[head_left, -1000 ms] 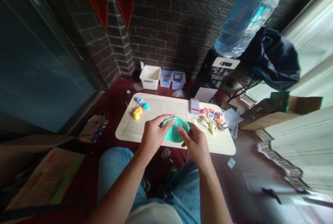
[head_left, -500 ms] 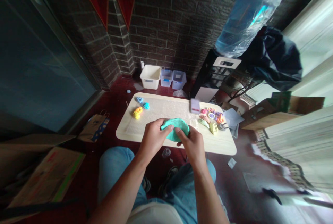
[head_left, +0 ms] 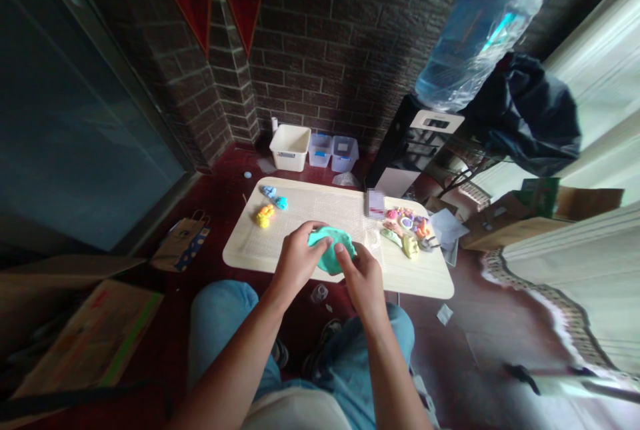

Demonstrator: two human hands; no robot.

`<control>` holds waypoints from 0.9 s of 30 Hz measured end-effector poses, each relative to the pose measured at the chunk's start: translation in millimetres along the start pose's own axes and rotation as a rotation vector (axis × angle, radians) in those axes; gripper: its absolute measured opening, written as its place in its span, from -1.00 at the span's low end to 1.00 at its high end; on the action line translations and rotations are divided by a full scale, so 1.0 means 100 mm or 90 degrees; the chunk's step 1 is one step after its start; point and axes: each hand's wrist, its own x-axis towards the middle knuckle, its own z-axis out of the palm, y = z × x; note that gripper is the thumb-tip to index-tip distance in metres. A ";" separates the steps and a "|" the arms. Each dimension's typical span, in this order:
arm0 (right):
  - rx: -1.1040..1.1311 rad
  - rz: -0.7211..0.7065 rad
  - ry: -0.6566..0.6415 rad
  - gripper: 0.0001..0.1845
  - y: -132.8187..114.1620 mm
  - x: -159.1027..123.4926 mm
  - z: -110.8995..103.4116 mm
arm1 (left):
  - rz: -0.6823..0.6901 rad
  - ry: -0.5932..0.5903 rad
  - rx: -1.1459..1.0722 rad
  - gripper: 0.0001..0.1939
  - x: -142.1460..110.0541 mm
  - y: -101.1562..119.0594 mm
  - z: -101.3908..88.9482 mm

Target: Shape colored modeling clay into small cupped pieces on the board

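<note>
A flattened round piece of green modelling clay [head_left: 330, 258] is held up above the front edge of the pale table [head_left: 415, 283]. My left hand [head_left: 300, 253] grips its left side, the thumb pressing on the upper face. On the other side my right hand [head_left: 361, 270] pinches the rim, its thumb also on top. Fingers under the clay are hidden. Beyond my hands a clear textured mat [head_left: 320, 207] covers part of the table. Yellow clay [head_left: 263, 218] and blue clay lumps [head_left: 281, 203] lie at the left end.
Clay pieces in several colours [head_left: 407, 223] crowd the table's right end, beside a small pale box [head_left: 375, 204]. Behind the table stand a white bin [head_left: 290, 150] and clear boxes [head_left: 333, 152]. A water dispenser [head_left: 400, 157] rises at the back right; cardboard boxes [head_left: 90, 330] sit left.
The green clay has shifted slightly left and looks narrower between my hands. My right hand has moved inward, and both thumbs now sit closer together on it.
</note>
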 end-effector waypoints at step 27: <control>-0.207 -0.150 0.061 -0.68 0.29 0.06 0.03 | -0.027 -0.055 0.024 -0.83 -0.07 -0.24 0.05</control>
